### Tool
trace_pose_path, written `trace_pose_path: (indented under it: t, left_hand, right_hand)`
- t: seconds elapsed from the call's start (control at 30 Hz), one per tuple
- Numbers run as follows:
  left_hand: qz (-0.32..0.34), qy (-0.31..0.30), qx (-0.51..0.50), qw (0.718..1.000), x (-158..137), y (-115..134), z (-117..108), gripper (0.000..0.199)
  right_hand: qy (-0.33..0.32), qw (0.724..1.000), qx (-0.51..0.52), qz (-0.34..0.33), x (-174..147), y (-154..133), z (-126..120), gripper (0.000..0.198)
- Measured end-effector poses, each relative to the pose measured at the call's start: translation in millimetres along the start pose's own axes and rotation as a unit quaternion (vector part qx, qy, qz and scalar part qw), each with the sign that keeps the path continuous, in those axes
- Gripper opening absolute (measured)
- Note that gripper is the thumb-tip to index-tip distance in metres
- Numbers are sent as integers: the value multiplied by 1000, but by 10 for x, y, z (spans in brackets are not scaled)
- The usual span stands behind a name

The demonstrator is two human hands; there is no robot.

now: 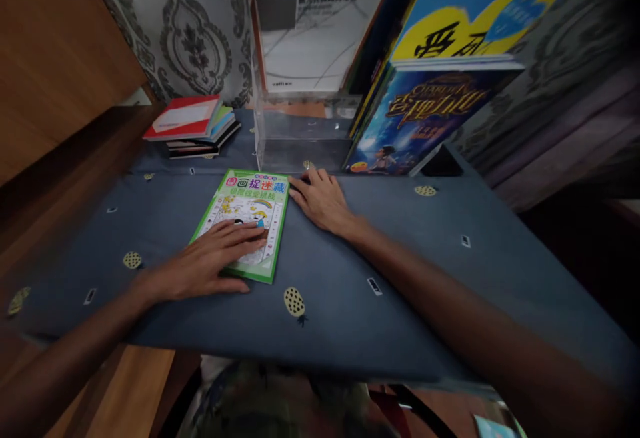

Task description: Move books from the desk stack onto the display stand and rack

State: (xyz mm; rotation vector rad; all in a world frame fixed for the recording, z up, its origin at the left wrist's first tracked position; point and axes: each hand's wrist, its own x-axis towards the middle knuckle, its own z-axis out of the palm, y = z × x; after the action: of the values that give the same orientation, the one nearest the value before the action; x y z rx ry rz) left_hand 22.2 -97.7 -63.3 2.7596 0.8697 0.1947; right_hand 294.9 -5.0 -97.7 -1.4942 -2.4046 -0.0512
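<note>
A green-bordered picture book with colourful lettering lies closed and tilted on the blue tablecloth. Across its lower left half rests my left hand, palm down with the fingers stretched out, covering part of the cover picture. My right hand lies on the cloth at the book's upper right corner, fingers loosely bent and apart, the fingertips at or close to the book's edge. Neither hand grips anything.
Behind the book stands a clear acrylic holder. Upright books, with a blue book in front, lean at the right. A stack of books lies back left. The pineapple-print tablecloth covers the table to its front edge.
</note>
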Motion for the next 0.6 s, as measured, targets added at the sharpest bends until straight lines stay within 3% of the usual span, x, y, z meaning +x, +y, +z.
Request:
trace_pose_path:
  t: [0.3, 0.6]
  left_hand:
    - [62, 123, 93, 986, 6, 213, 186, 34]
    - [58, 143, 126, 980, 29, 279, 211, 29]
  right_hand:
    - [12, 999, 39, -29, -24, 61, 76, 43]
    - [-5, 985, 127, -116, -291, 0, -43, 39]
